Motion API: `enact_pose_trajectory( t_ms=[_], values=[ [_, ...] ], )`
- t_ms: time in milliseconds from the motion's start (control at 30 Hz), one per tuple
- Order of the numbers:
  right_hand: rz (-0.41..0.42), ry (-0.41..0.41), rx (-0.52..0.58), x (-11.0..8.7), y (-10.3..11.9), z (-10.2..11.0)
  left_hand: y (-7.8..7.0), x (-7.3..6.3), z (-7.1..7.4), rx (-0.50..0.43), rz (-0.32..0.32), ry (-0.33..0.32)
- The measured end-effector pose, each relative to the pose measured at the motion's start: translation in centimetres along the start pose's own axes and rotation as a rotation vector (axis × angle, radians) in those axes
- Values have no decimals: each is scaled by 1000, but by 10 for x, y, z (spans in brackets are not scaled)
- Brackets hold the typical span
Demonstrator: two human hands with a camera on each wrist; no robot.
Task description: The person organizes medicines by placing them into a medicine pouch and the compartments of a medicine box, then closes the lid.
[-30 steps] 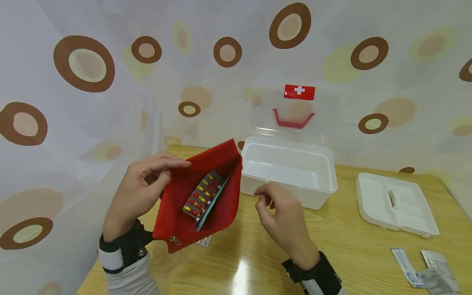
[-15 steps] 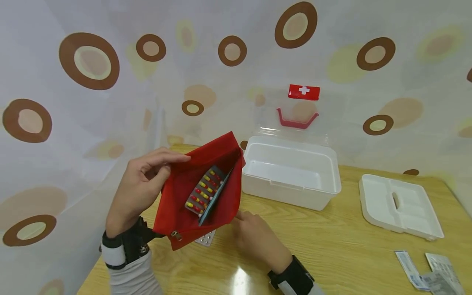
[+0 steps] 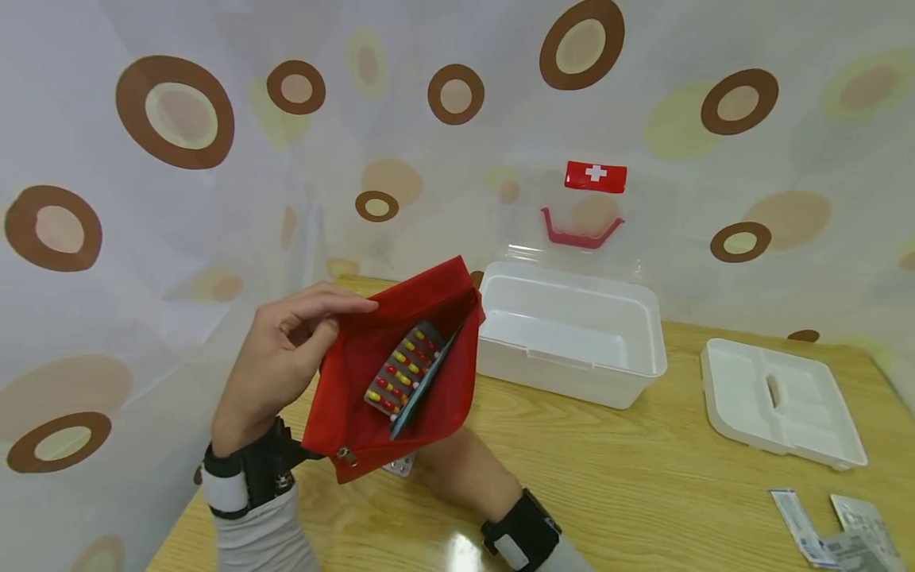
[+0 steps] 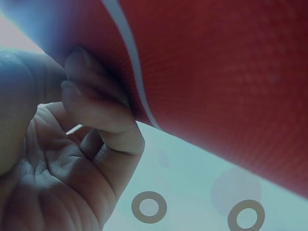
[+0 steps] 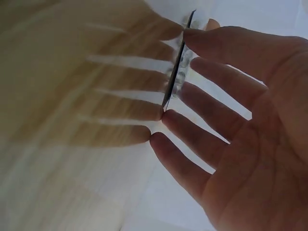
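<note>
Left hand (image 3: pixel 279 361) gripping a red pouch (image 3: pixel 446 413), right hand (image 3: pixel 468 470) resting spread at a blister pack (image 3: pixel 402 465).
Head: the tabletop (image 3: pixel 629 477) is stretching rightward past a white box (image 3: pixel 565 369). Left wrist: curled fingers (image 4: pixel 118 130) are pinching the pouch. Right wrist: straight fingertips are touching the tabletop beside the pack's edge.

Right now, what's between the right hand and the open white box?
In the head view, only bare wooden tabletop lies between the visible part of the right hand and the white box; the red pouch hides part of that hand.
</note>
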State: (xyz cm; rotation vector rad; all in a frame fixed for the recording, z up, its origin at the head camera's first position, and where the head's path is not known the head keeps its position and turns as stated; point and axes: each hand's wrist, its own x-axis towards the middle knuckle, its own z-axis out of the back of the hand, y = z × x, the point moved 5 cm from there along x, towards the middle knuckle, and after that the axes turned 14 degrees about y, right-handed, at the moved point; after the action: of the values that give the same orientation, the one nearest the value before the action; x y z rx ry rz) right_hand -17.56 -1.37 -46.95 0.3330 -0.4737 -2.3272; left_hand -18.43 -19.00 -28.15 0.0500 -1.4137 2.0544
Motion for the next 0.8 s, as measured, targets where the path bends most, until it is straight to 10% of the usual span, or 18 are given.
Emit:
enact_pose_trajectory(
  t_ms=[333, 800],
  values=[
    [37, -211, -77, -5, -3, 4, 2, 4, -4, 11, -7, 34],
    [-7, -162, 38, -3, -5, 0, 6, 2, -6, -4, 19, 54]
  ],
)
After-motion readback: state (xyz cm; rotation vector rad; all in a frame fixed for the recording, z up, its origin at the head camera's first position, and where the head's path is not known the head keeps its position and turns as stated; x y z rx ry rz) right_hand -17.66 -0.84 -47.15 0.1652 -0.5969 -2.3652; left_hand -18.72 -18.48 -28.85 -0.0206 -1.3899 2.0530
